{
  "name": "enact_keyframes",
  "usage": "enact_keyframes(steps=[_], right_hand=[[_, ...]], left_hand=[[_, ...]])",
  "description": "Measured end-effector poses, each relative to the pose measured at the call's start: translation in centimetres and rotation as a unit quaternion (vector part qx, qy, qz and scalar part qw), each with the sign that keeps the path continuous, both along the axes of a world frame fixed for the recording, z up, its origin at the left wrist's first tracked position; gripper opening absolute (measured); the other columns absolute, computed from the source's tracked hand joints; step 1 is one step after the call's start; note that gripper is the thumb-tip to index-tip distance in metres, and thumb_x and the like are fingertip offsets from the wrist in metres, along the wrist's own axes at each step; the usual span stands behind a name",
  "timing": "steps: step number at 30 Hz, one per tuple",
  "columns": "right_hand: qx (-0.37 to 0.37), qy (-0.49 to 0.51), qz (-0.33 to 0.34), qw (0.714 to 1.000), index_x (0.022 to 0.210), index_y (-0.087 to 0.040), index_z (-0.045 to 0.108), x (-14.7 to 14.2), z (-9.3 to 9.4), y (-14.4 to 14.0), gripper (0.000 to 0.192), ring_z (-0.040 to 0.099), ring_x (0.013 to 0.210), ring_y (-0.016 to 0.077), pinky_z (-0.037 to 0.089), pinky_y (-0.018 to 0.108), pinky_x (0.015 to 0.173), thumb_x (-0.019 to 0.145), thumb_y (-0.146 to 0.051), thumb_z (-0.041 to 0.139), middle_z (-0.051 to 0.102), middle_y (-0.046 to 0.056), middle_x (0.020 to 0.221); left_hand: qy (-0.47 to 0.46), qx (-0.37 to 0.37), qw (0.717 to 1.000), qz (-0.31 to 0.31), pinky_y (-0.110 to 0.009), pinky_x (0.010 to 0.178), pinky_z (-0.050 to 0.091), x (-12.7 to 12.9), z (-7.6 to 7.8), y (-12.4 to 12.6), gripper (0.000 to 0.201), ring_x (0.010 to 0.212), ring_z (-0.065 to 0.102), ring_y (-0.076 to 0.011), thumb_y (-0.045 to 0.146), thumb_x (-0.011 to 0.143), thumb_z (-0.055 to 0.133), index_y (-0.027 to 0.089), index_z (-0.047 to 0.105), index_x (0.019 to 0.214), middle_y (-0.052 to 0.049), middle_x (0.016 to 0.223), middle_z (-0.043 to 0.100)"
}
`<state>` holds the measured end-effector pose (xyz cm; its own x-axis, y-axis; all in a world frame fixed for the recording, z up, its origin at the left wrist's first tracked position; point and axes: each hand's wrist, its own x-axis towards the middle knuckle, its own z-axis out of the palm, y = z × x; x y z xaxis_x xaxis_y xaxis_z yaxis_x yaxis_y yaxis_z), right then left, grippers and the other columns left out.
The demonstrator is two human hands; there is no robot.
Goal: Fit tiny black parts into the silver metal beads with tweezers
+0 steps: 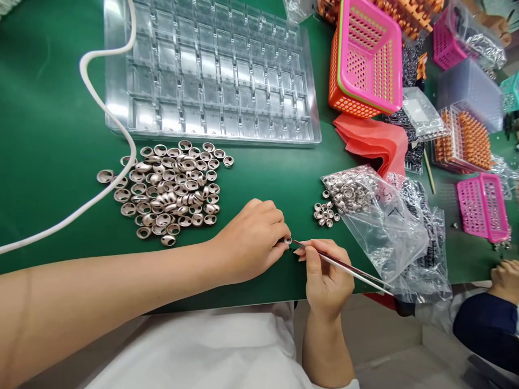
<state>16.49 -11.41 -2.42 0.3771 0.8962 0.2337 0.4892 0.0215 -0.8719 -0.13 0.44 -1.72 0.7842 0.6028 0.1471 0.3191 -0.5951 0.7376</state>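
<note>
My left hand (255, 237) is closed, pinching a small silver metal ring (287, 240) between thumb and fingertips just above the green table. A pair of tweezers (344, 265) lies in the closed grip of my right hand (329, 273), its tips pointing left at the ring. Whether the tips touch it, I cannot tell. Left of my hands spreads a heap of larger silver rings (170, 186) with holes in their sides. Beyond my right hand sits a small cluster of silver rings (325, 215), beside the mouth of a clear plastic bag (389, 232) holding more of them.
A clear compartment tray (214, 81) lies at the back. A white cable (93, 97) crosses the left side. Stacked pink and orange baskets (367, 59) stand back right, near red cloth (373, 140). Farther right are a pink basket (482, 208) and another person's hand (506, 281).
</note>
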Motion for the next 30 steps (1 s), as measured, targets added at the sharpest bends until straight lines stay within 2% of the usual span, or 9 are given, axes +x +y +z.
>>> enact_keyframes(steps=[3,9,12,18,30], right_hand=[[0.004,-0.005,0.013,1.000,0.109,-0.022,0.063,0.21,-0.08,-0.11,0.019,0.073,0.080,0.0169,0.064,0.032,0.062,0.093,-0.013,0.062,0.072,0.005,0.094],[0.033,-0.099,0.113,0.988,0.114,-0.025,0.062,0.41,0.23,0.07,0.031,0.074,0.089,0.0186,0.066,0.037,0.072,0.090,-0.006,0.063,0.075,0.005,0.098],[0.039,-0.125,0.136,0.982,0.116,-0.025,0.061,0.46,0.38,0.06,0.032,0.074,0.090,0.0189,0.065,0.038,0.074,0.090,-0.007,0.063,0.074,0.005,0.099],[0.041,-0.159,0.159,0.974,0.117,-0.022,0.060,0.36,0.58,0.28,0.034,0.072,0.090,0.0182,0.064,0.036,0.073,0.089,-0.004,0.063,0.072,0.007,0.101],[0.068,-0.235,0.162,0.956,0.116,-0.020,0.060,0.07,0.75,0.56,0.032,0.071,0.090,0.0178,0.064,0.035,0.071,0.089,-0.002,0.062,0.073,0.008,0.099]], left_hand=[[-0.007,0.004,1.000,0.004,-0.037,0.079,0.036,0.03,-0.02,-0.04,0.006,0.086,0.055,-0.0197,0.018,0.092,0.066,0.016,0.072,0.091,-0.003,0.084,0.066],[-0.012,0.029,0.999,0.010,-0.037,0.077,0.036,0.07,-0.16,-0.16,0.011,0.085,0.055,-0.0200,0.016,0.092,0.062,0.015,0.072,0.087,-0.003,0.083,0.066],[-0.007,0.036,0.999,0.009,-0.037,0.077,0.036,0.17,-0.20,-0.16,0.013,0.085,0.055,-0.0205,0.017,0.093,0.061,0.015,0.072,0.087,-0.004,0.083,0.066],[-0.007,0.037,0.999,0.008,-0.037,0.076,0.036,0.21,-0.16,-0.19,0.014,0.084,0.054,-0.0206,0.017,0.094,0.060,0.015,0.073,0.087,-0.005,0.083,0.066],[-0.021,0.038,0.999,0.015,-0.037,0.076,0.035,0.15,-0.44,-0.39,0.015,0.084,0.054,-0.0204,0.017,0.094,0.061,0.015,0.073,0.085,-0.004,0.083,0.065]])
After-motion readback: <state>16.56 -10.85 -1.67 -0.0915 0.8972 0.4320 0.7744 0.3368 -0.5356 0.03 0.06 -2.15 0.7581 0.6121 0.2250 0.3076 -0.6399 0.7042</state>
